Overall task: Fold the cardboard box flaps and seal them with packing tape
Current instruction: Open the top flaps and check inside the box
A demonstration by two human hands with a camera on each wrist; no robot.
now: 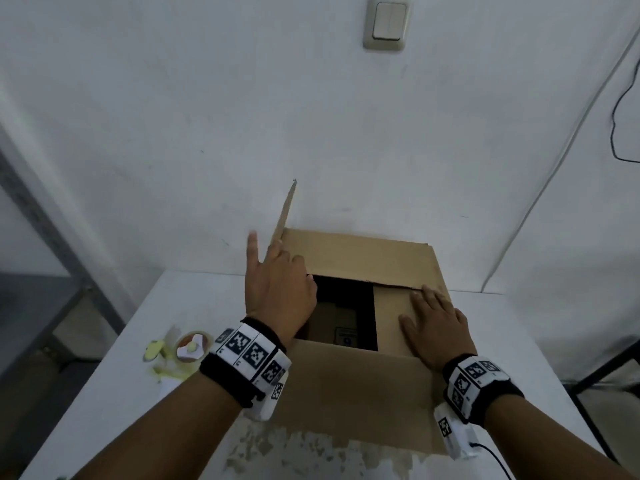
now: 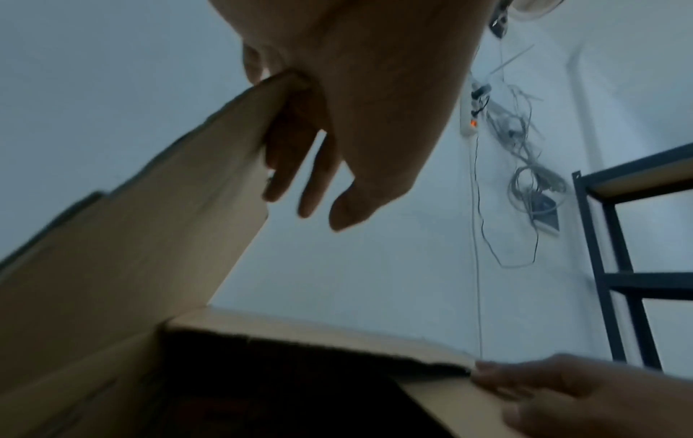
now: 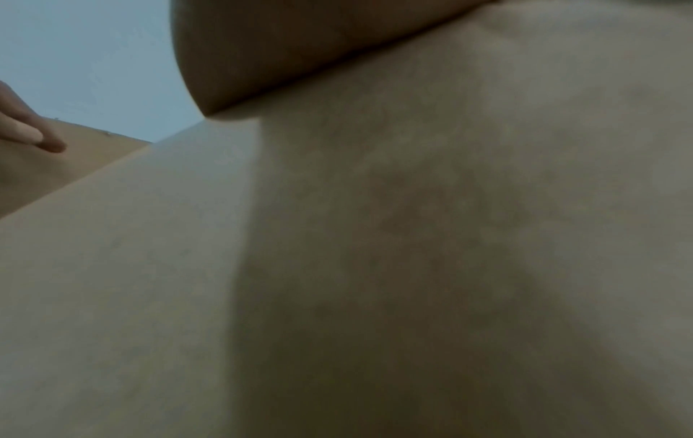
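Note:
A brown cardboard box [image 1: 356,393] stands on the white table [image 1: 121,420] against the wall. Its far flap [image 1: 363,258] and right flap [image 1: 389,317] lie folded down. The near flap hangs out toward me. The left flap [image 1: 285,209] stands upright. My left hand [image 1: 273,258] straddles its edge with straight fingers, one finger outside and the others inside; the left wrist view shows the same hand [image 2: 337,148] and left flap [image 2: 150,222]. My right hand [image 1: 433,323] presses flat on the right flap. A tape roll [image 1: 192,346] lies left of the box.
Yellowish scraps [image 1: 156,351] lie beside the tape roll. The table's front edge has peeling paint [image 1: 294,448]. A light switch [image 1: 385,24] and a black cable [image 1: 620,133] are on the wall. A metal shelf frame [image 1: 52,237] stands to the left.

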